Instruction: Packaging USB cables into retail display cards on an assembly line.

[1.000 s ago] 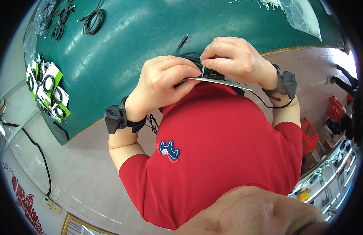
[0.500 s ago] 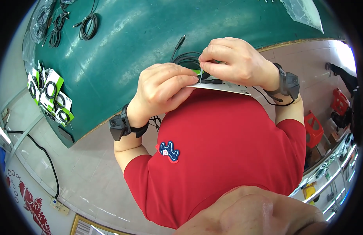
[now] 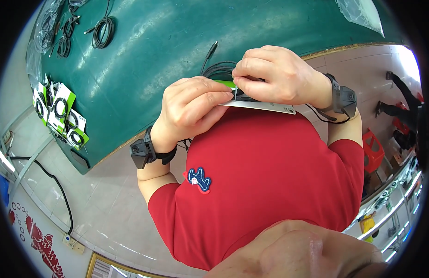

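At the table's near edge, my left hand [image 3: 189, 104] is closed on a white and green packaging card [image 3: 270, 107], tilted against my shirt. A coiled black cable [image 3: 219, 70] lies against the card, partly hidden by my fingers, its plug end [image 3: 213, 48] sticking out over the table. Between the two hands a thin pale strip, like a tie [image 3: 235, 94], stands across the cable and card. My right hand [image 3: 284, 76] pinches its upper end between thumb and forefinger. The left fingertips press near its lower end; what lies under them is hidden.
On the green table [image 3: 145, 69], a pile of carded cables [image 3: 61, 111] sits at the left. Loose coiled cables [image 3: 103, 32] lie at the far left, beside plastic bags. A clear bag [image 3: 360, 16] rests far right. Red stools [image 3: 372, 150] stand on the floor; a person's legs show beyond.
My right hand has shifted slightly left and down toward the left hand, still pinching the strip. The card has tipped a little. At the right, a walking person's legs have come into view.
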The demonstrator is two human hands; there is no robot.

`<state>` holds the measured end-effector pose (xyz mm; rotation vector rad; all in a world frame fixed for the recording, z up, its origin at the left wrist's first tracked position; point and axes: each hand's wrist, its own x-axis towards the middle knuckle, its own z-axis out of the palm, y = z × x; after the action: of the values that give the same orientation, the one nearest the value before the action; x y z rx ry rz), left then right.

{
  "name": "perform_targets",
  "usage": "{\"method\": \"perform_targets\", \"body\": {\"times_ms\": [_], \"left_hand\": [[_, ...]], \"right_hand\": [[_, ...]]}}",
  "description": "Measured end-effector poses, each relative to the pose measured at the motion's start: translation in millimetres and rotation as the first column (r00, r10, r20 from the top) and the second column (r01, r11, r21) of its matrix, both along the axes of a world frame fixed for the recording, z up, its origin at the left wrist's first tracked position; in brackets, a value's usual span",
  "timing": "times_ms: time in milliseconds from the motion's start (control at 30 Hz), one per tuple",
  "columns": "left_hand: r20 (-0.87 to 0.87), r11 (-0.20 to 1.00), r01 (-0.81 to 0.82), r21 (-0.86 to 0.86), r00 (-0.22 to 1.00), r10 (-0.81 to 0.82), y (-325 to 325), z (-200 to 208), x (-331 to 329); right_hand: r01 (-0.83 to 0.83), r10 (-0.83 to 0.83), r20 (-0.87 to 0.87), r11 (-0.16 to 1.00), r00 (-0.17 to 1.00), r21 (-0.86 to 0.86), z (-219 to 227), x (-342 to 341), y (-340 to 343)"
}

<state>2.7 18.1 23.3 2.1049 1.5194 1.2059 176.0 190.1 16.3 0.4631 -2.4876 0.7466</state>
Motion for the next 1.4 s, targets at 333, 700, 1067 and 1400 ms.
{"method": "perform_targets", "body": {"times_ms": [333, 700, 1067, 1400], "left_hand": [[0.012, 1.0, -0.001, 0.003, 1.0, 0.001, 2, 0, 0], [0.016, 1.0, 0.007, -0.005, 1.0, -0.007, 4, 0, -2], [0.008, 1.0, 0.019, -0.012, 1.0, -0.019, 4, 0, -3], [0.001, 1.0, 0.012, -0.001, 1.0, -0.012, 1, -1, -2]], "right_hand": [[0.002, -0.002, 0.014, 0.999, 1.0, 0.032, 3, 1, 0], [-0.043, 0.045, 0.041, 0.998, 0.998, -0.035, 0, -3, 4], [-0.032, 0.033, 0.023, 0.998, 0.999, -0.052, -6, -3, 4], [-0.056, 0.06, 0.034, 0.992, 0.998, -0.11, -11, -4, 6]]}}
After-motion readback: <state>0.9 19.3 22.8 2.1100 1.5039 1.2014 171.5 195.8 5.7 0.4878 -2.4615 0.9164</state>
